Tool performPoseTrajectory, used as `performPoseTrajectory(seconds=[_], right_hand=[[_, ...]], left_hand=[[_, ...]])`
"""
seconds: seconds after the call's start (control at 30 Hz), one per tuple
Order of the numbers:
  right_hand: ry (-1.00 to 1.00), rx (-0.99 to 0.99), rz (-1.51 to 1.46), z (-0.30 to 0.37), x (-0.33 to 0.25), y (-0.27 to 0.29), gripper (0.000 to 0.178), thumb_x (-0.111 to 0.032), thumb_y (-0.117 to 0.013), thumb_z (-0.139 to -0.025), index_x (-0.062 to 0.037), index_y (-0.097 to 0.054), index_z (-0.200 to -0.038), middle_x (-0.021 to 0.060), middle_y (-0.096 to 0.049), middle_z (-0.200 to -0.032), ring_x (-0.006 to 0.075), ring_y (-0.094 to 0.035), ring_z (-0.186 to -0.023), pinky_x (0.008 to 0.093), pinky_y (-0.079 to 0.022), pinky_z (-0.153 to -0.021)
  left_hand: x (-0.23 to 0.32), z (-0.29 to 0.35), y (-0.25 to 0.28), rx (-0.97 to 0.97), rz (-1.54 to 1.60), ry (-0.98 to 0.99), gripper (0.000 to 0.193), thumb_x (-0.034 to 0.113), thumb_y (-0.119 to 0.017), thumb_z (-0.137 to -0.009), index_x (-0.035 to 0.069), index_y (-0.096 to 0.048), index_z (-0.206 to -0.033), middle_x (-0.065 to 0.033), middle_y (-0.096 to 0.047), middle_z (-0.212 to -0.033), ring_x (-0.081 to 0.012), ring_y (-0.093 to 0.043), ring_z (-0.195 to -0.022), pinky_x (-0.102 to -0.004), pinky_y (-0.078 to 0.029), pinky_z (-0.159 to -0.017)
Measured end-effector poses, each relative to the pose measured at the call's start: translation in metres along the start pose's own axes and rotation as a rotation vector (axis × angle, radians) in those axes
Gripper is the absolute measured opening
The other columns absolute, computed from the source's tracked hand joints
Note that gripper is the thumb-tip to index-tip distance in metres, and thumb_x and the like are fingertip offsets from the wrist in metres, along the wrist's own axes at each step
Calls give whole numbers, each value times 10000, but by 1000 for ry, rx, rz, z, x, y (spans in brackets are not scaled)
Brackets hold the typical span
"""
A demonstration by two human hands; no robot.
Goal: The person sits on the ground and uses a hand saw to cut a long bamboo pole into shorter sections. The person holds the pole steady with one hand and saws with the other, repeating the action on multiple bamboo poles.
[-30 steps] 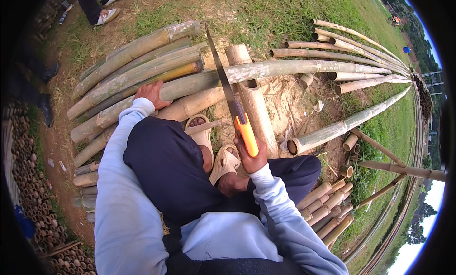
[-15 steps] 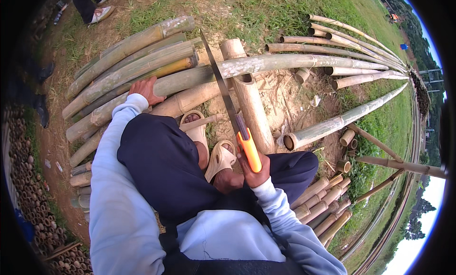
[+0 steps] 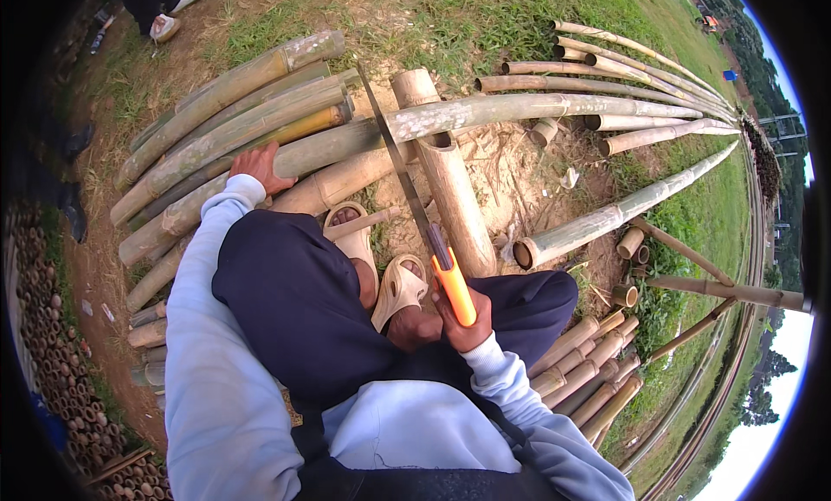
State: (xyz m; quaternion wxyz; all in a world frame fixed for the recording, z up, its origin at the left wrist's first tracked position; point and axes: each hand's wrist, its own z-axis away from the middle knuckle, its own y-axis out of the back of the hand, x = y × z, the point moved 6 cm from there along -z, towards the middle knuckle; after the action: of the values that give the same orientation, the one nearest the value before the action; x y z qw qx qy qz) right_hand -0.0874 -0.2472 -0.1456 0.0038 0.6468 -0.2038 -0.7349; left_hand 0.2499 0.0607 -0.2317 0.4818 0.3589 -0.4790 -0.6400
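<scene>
While your right hand (image 3: 463, 321) keeps its fist wrapped around the orange handle (image 3: 455, 286), the saw (image 3: 400, 168) has slid back toward you: a second ago the handle sat higher, closer to the cut, and now it lies just above your knee, beside the sandalled foot (image 3: 400, 286). Blade stays angled up and away, its teeth crossing the long grey-green bamboo pole (image 3: 519, 111) that lies across the short thick bamboo length (image 3: 446, 185) serving as a rest. Reading: you are on the pull half of a stroke, so the cut on the pole looks in progress, not through; the pole shows no separation at the blade.

Your left hand (image 3: 258, 165) has not shifted. It is pressed flat, fingers together, on the near end of the same run of bamboo, beside the stacked poles (image 3: 225, 111), steadying it.

Other sandal (image 3: 351, 232) is braced against the pole. Cut sections (image 3: 589, 384) lie by your right leg.
</scene>
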Motion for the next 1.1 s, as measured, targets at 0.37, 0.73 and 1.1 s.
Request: performPoseTrajectory(seconds=[0.37, 0.73, 1.1], right_hand=[[85, 91, 21, -93, -1, -38, 188, -150, -743, -902, 22, -670, -883, 186, -619, -650, 330, -638, -569, 396, -485, -570], [111, 23, 53, -54, -80, 19, 148, -82, -731, -910, 34, -700, -998, 110, -677, -687, 180, -662, -594, 327, -499, -566], [90, 62, -60, -64, -31, -10, 176, -128, -728, -943, 37, -688, -989, 99, -677, -713, 160, -644, -630, 315, -512, -606]], left_hand=[[11, 8, 19, 49, 53, -19, 857, 531, -819, -654, 84, -564, -1339, -229, -698, -1153, -428, -634, -1120, -521, -491, -955], [14, 57, 68, 203, 33, -135, 758, 498, -824, -660, 33, -604, -1216, -232, -703, -1081, -431, -665, -1019, -516, -502, -928], [11, 42, 41, 143, 102, -41, 864, 537, -816, -657, 26, -583, -1313, -242, -680, -1202, -430, -639, -1130, -500, -480, -1000]])
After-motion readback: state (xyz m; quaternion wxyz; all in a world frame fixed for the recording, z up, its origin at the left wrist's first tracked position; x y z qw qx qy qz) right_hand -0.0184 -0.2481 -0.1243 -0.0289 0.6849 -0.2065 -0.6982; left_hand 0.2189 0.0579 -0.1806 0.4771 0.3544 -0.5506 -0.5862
